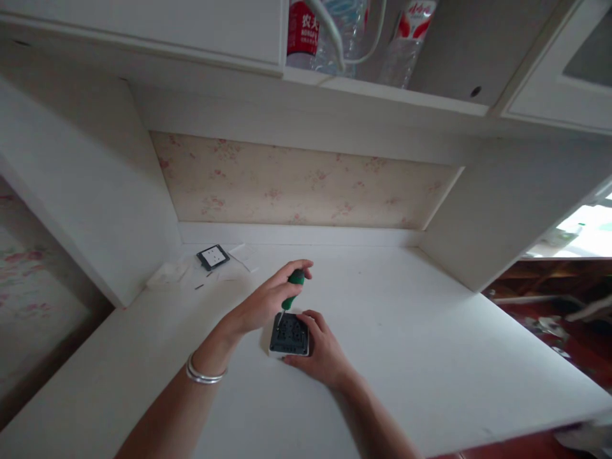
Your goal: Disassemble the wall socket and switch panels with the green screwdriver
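A screwdriver with a green and black handle is in my left hand, its fingers closed around the handle. Its metal shaft slants down, and the tip meets the upper left part of a dark wall socket. The socket sits on a white box base on the table. Against the socket's right side, my right hand grips it, thumb at the near edge and fingers at the far edge. Whether a screw lies under the tip is too small to tell.
On the white table, back left, lie a dark-framed white cover plate, clear plastic packaging and small screws. Overhead, an open cabinet shelf holds plastic bottles and a white cable. Side panels flank the table.
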`<action>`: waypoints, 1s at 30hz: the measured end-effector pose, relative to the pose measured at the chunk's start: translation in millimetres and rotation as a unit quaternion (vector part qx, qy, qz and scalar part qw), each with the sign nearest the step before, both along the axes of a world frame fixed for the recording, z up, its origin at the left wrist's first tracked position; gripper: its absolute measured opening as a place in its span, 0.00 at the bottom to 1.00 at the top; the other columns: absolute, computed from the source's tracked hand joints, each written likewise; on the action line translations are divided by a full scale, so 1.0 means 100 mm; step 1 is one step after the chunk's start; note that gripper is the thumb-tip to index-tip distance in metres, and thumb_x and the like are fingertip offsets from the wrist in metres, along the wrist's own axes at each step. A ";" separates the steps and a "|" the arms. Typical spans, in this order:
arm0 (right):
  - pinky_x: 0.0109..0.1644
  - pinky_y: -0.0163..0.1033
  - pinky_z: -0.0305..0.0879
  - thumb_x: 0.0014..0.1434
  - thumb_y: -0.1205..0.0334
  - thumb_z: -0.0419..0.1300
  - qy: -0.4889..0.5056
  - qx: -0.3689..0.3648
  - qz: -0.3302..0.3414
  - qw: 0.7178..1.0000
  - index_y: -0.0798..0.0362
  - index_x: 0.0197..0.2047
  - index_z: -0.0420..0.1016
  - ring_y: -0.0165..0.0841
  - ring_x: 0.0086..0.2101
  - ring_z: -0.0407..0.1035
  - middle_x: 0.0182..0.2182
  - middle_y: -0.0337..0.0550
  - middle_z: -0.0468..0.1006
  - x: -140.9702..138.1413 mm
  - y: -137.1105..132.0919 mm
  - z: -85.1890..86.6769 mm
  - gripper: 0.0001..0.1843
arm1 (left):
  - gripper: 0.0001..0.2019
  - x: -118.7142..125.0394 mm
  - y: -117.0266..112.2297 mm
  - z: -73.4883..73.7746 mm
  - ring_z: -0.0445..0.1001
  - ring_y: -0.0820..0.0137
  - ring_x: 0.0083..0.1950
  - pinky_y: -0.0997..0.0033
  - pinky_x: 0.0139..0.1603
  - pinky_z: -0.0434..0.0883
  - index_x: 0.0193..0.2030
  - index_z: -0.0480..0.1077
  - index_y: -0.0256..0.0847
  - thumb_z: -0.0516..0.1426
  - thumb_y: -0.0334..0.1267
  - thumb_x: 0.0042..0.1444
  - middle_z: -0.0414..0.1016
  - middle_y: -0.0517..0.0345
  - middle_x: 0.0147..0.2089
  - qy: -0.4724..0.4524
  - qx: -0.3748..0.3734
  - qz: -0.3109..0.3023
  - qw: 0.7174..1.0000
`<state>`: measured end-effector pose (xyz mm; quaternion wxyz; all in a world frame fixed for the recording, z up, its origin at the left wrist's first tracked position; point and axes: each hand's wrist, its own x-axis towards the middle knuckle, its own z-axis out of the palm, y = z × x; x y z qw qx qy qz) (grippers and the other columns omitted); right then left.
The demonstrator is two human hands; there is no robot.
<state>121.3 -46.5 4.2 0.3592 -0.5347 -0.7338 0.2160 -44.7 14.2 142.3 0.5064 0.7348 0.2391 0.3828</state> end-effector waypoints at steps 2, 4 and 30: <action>0.55 0.45 0.62 0.39 0.52 0.71 0.006 0.001 0.001 1.000 0.44 0.58 0.60 0.40 0.52 0.62 0.54 0.46 0.60 0.00 0.00 0.01 0.43 | 0.19 0.00 -0.05 0.04 0.66 0.67 0.52 0.67 0.52 0.65 0.56 0.65 0.46 0.52 0.30 0.57 0.68 0.54 0.51 0.021 0.036 0.011 0.999; 0.55 0.46 0.62 0.39 0.52 0.71 0.010 0.003 0.000 1.000 0.44 0.58 0.61 0.40 0.51 0.63 0.54 0.46 0.61 0.00 -0.01 0.02 0.43 | 0.17 0.02 -0.10 0.07 0.68 0.67 0.50 0.67 0.52 0.66 0.53 0.68 0.44 0.55 0.31 0.56 0.70 0.54 0.50 0.033 0.082 0.033 0.996; 0.44 0.41 0.72 0.57 0.61 0.56 0.125 0.139 -0.045 0.981 0.50 0.49 0.69 0.37 0.40 0.74 0.41 0.46 0.78 0.20 -0.59 0.04 0.16 | 0.24 0.34 -1.14 -0.43 0.63 0.66 0.60 0.63 0.61 0.65 0.59 0.62 0.44 0.47 0.22 0.57 0.67 0.51 0.58 0.131 0.412 -0.027 0.902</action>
